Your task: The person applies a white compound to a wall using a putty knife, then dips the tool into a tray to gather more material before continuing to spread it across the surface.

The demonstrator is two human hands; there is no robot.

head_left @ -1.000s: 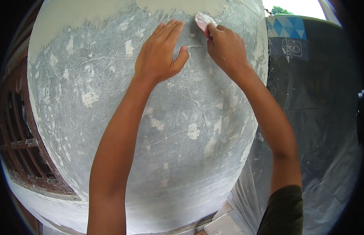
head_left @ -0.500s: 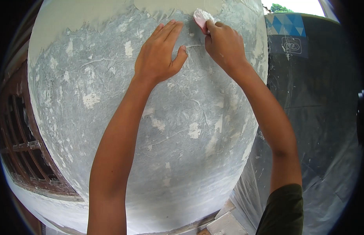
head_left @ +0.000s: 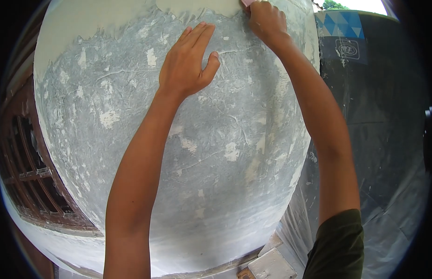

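A grey wall (head_left: 211, 172) with scattered white patches fills the middle of the view, and a cream putty coat (head_left: 109, 18) covers its upper part. My left hand (head_left: 187, 60) rests with its palm to the grey surface, fingers stretched and thumb apart, holding nothing. Higher and to the right, my right hand (head_left: 268, 21) is closed around a pink putty scraper (head_left: 247, 3) at the lower border of the cream coat. Most of the scraper is cut off by the top edge of the view.
On the left is a brown wooden window frame (head_left: 48, 186) with bars. Dark plastic sheeting (head_left: 374, 153) with a blue triangle print (head_left: 340, 24) hangs on the right. A pale square slab (head_left: 271, 266) lies on the ground below the wall.
My right hand has moved up with the scraper, spreading cream putty over the grey near the top. My left hand stays almost where it was.
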